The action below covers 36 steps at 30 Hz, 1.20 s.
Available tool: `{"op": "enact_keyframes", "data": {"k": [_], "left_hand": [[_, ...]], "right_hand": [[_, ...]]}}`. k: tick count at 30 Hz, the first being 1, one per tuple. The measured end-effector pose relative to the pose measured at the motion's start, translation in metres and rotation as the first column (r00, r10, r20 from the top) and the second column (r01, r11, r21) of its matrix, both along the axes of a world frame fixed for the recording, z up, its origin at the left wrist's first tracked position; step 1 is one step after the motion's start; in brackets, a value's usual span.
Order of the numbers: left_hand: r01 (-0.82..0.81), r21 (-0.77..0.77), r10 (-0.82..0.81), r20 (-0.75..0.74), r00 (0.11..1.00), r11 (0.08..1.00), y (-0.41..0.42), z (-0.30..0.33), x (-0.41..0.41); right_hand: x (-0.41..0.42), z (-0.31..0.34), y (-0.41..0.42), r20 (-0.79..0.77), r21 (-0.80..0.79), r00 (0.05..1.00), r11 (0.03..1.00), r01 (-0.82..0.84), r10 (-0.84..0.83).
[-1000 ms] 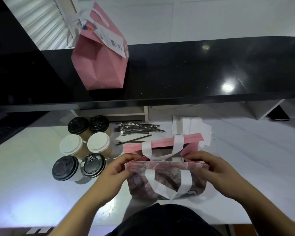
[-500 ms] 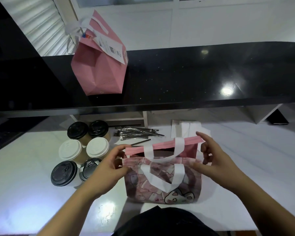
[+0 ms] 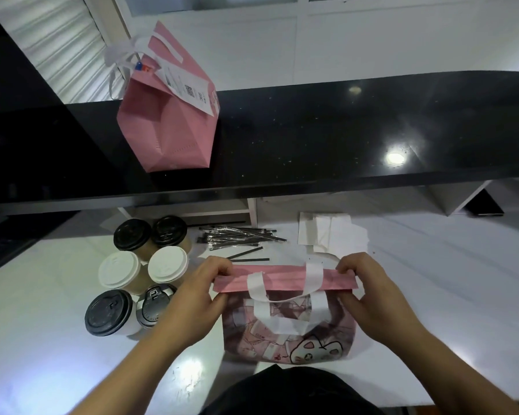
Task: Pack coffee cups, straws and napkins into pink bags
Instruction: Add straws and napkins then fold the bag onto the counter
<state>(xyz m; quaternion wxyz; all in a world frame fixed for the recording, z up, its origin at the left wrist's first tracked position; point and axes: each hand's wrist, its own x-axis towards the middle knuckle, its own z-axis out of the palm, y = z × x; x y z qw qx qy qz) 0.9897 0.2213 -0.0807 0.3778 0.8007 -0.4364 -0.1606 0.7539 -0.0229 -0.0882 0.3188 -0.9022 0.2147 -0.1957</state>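
Nearby: coffee cups (image 3: 138, 274) left of pink bag (image 3: 285, 283); straws (image 3: 240, 235), napkins (image 3: 333, 232) behind.

You have: pink bags (image 3: 285, 283) 2 | coffee cups (image 3: 119, 269) 6 | straws (image 3: 240, 235) one pile, uncountable | napkins (image 3: 333, 232) one stack

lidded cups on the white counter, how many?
6, clustered left of the bag in three rows of two: black lids at the back, white in the middle, black and grey in front. None looks hidden.
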Motion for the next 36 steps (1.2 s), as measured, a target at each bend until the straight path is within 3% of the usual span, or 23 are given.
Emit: {"op": "enact_keyframes", "data": {"k": [3, 6, 13, 23, 28, 36], "left_hand": [[0.118, 0.011, -0.118, 0.174, 0.978, 0.993, -0.001, 0.0, -0.003], [0.17, 0.044, -0.176, 0.233, 0.956, 0.984, -0.002, 0.003, -0.002], [0.177, 0.095, -0.197, 0.301, 0.933, 0.98, -0.004, 0.007, 0.004], [0.23, 0.214, -0.297, 0.375, 0.878, 0.949, -0.035, 0.022, 0.0], [0.206, 0.347, -0.339, 0.386, 0.858, 0.915, -0.066, 0.03, -0.005], [0.201, 0.437, -0.434, 0.541, 0.72, 0.877, -0.099, 0.034, -0.029]], "right_hand": [[0.001, -0.008, 0.001, 0.042, -0.264, 0.997, 0.964, -0.046, 0.059], [-0.002, -0.011, -0.002, 0.033, -0.367, 0.997, 0.928, -0.059, 0.076], [-0.004, -0.004, -0.004, 0.019, -0.328, 0.998, 0.944, -0.05, 0.059], [0.02, 0.028, 0.002, -0.209, -0.378, 0.967, 0.9, -0.217, 0.145], [0.04, 0.036, 0.006, -0.273, -0.338, 0.948, 0.905, -0.256, 0.166], [0.046, 0.038, 0.005, -0.234, -0.289, 0.948, 0.915, -0.281, 0.217]]}}
